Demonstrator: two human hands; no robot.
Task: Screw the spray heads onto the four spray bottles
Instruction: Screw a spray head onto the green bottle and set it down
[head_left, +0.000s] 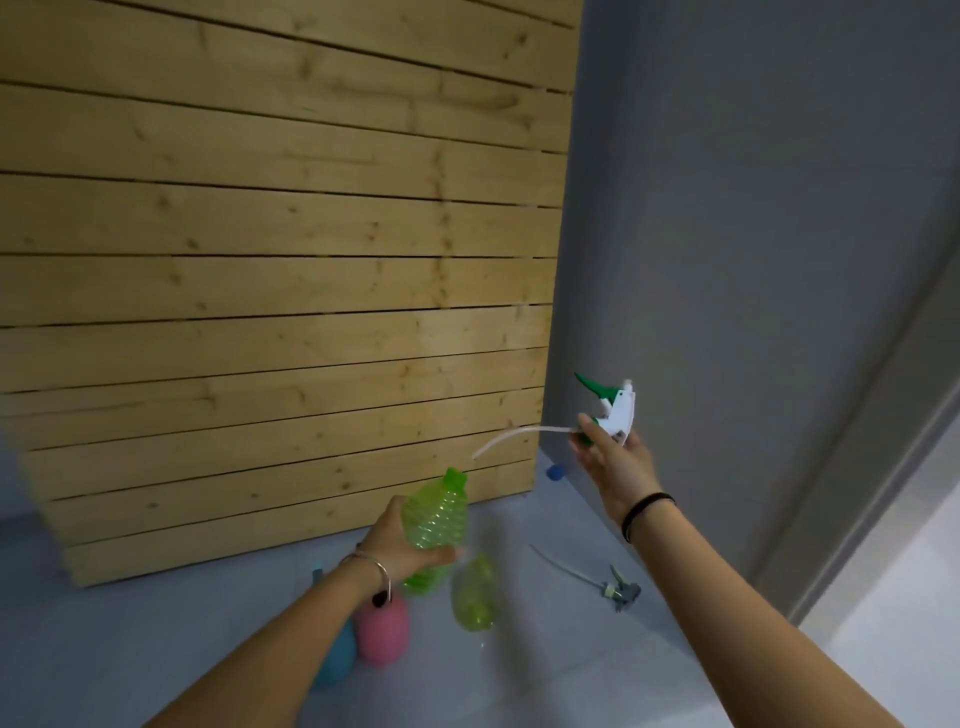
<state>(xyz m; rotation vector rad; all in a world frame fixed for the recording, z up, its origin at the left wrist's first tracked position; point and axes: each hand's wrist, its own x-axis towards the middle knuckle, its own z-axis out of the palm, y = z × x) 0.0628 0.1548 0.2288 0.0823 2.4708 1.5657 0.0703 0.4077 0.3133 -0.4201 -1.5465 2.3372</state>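
Note:
My left hand (402, 545) grips a translucent green bottle (436, 512) round its body, neck open and pointing up. My right hand (608, 457) holds a white spray head with a green trigger (615, 410), raised to the right of the bottle. Its white dip tube (519, 436) curves down to the left, its tip just above the bottle's neck. A second green bottle (472, 592) stands on the floor, blurred. A pink bottle (382, 629) and a blue bottle (335, 654) sit partly behind my left forearm. A grey spray head with its tube (615, 590) lies on the floor.
A wall of light wooden slats (260, 260) stands behind the bottles. A grey wall (727, 260) and a door frame (883, 415) are on the right. A small blue object (555, 472) lies at the foot of the grey wall. The floor is grey tile.

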